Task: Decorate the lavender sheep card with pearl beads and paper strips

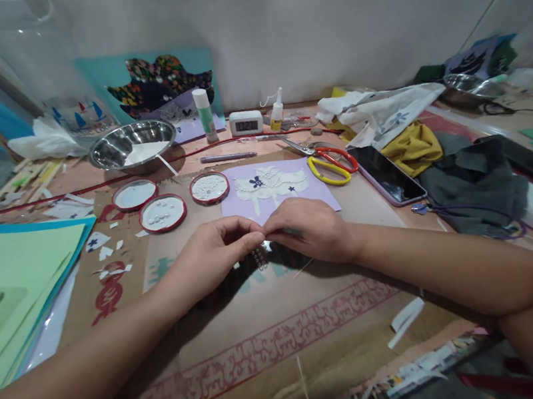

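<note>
Left hand [205, 256] with thumb and forefinger drawn together in a pinch, apparently on the top of a short bead strip [260, 259]; right hand [306, 230] curled, its fingertips meeting the left's, what they grip hidden; strip hangs just under the joined tips, above the clear sheet [244, 311], near side of the purple card [325, 201]; judged very light, limp between beads, smooth and apt to slip; best nipped by one end, gently, lest beads come loose.

Fingers [249, 240] partly hide the beads [260, 259]; the left edge crops green paper [23, 258].
</note>
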